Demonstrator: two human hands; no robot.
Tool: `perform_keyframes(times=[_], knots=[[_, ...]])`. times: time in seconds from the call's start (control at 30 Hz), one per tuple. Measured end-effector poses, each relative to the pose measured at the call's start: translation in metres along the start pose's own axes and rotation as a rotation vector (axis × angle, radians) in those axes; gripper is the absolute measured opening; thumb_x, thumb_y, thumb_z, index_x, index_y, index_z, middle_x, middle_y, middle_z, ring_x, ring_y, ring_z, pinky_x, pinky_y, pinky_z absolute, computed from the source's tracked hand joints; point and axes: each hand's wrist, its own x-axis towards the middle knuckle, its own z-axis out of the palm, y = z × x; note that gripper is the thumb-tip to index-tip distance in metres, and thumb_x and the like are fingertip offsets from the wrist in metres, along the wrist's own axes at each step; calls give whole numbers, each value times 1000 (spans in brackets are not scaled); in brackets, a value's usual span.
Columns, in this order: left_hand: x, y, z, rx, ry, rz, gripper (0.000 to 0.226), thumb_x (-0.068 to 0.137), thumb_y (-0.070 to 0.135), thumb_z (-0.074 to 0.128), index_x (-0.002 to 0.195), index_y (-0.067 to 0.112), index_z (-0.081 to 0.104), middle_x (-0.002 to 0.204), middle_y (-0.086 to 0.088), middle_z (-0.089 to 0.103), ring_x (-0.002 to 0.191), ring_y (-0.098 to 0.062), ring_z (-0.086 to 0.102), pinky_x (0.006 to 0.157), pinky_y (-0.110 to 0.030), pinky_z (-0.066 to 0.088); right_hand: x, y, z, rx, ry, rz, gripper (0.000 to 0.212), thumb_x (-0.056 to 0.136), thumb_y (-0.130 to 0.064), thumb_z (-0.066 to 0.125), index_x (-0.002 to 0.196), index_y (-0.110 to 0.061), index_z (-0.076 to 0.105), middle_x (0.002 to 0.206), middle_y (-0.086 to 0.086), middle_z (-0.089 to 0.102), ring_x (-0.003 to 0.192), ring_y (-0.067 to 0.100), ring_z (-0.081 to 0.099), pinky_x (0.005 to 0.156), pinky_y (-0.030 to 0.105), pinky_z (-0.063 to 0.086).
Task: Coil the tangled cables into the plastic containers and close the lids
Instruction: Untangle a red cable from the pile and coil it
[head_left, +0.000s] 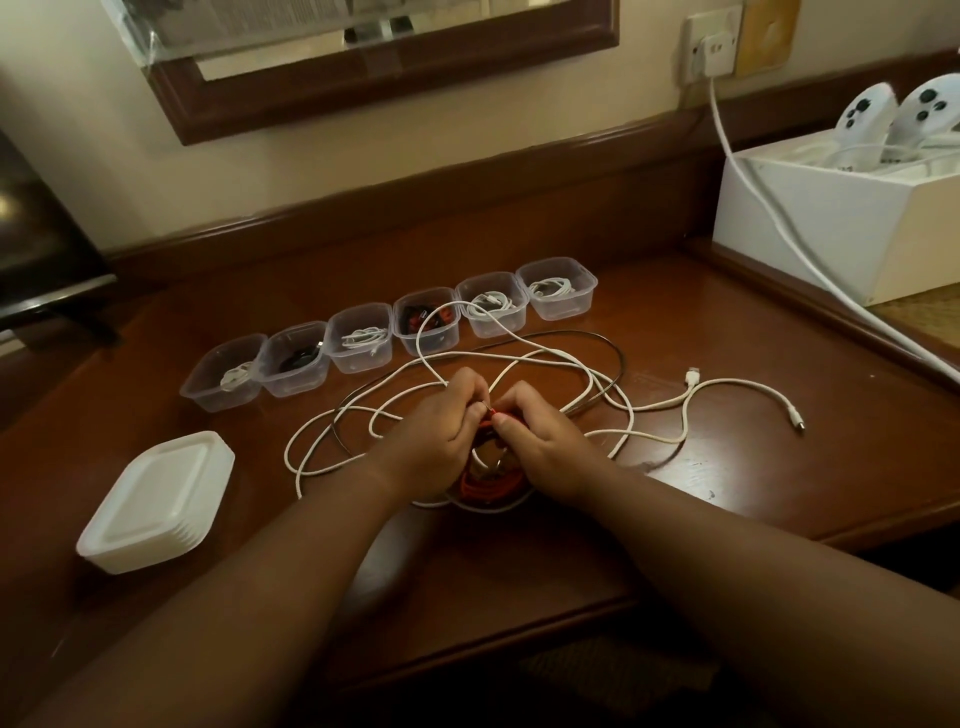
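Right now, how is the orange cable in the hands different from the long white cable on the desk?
The orange cable is wound into a tight coil; the white cable sprawls in loose loops across the desk. The left hand and right hand pinch the orange cable, while the white cable's far end lies free. The orange coil sits in a container; the white cable is outside. Both are still uncovered.

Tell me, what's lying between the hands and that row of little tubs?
Loose loops of white cable and a dark cable sprawl over the table between the hands and the tubs; the head view shows it.
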Motion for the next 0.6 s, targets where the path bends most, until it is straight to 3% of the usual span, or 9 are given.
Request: perform_keyframes(times=[0.13, 0.27, 0.33, 0.5, 0.6], knots=[[-5, 4, -4, -24, 62, 0, 8, 105, 16, 40, 102, 23, 44, 75, 3, 53, 64, -4, 50, 55, -17, 38, 6, -16, 0, -49, -63, 45, 10, 101, -27, 51, 110, -23, 50, 107, 10, 62, 101, 25, 63, 87, 42, 55], [-11, 14, -21, 27, 106, 6, 7, 105, 17, 39, 105, 22, 44, 73, 6, 53, 64, 0, 52, 55, -15, 39, 13, -38, 1, -166, -122, -1, 12, 101, -20, 51, 112, -23, 47, 104, 9, 61, 93, 23, 61, 76, 37, 54], [-15, 15, -29, -1, 151, -20, 7, 105, 18, 40, 107, 22, 46, 75, 5, 55, 65, 1, 53, 55, -14, 40, 16, -50, 4, -241, -141, -13, 15, 101, -20, 50, 116, -21, 46, 104, 8, 61, 94, 22, 61, 78, 39, 55], [-33, 11, -51, -307, 202, -219, 16, 102, 19, 51, 115, 28, 55, 103, 4, 66, 91, -2, 67, 78, -25, 58, 24, -80, 9, -258, -167, 18, 14, 102, -21, 48, 116, -23, 45, 104, 6, 58, 89, 15, 59, 72, 29, 53], [-43, 13, -62, -290, 257, -237, 12, 100, 15, 55, 107, 21, 63, 99, 3, 69, 91, -4, 68, 80, -24, 57, 27, -93, 14, -230, -220, 38, 14, 103, -20, 48, 117, -21, 45, 105, 8, 57, 89, 19, 59, 70, 29, 51]])
